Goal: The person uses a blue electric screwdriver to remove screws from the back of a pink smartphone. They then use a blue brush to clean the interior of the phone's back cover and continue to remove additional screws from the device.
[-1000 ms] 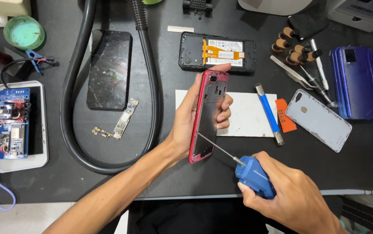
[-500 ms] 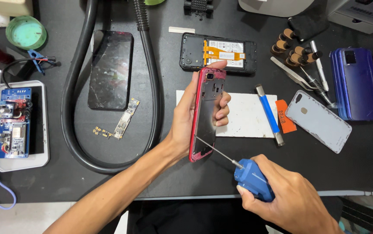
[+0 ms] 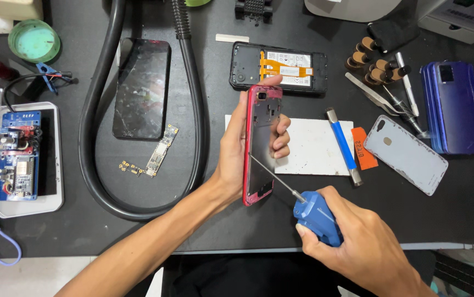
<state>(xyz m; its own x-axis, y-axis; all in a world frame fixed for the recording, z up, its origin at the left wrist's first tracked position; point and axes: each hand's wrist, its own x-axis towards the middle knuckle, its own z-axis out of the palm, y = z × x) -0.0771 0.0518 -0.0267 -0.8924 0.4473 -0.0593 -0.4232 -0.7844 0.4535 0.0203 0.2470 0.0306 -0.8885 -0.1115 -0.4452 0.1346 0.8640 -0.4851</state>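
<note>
Phone frame [image 3: 260,146], red-edged, upright above the desk [image 3: 303,220], clasped along its long edges by left hand [image 3: 237,154]. Right hand [image 3: 358,242] wrapped around blue screwdriver [image 3: 316,217], tip inside the frame. Probably light, thin, somewhat flexible; best gripped by the rims, never mid-panel.

A black counter [image 3: 303,220] carries a looped black hose [image 3: 91,148], a cracked dark phone [image 3: 140,88], a small circuit board [image 3: 160,157], an opened phone body [image 3: 278,67], a white mat [image 3: 316,146], a blue pry tool [image 3: 342,146], a grey back cover [image 3: 407,154] and a white tray [image 3: 55,165].
</note>
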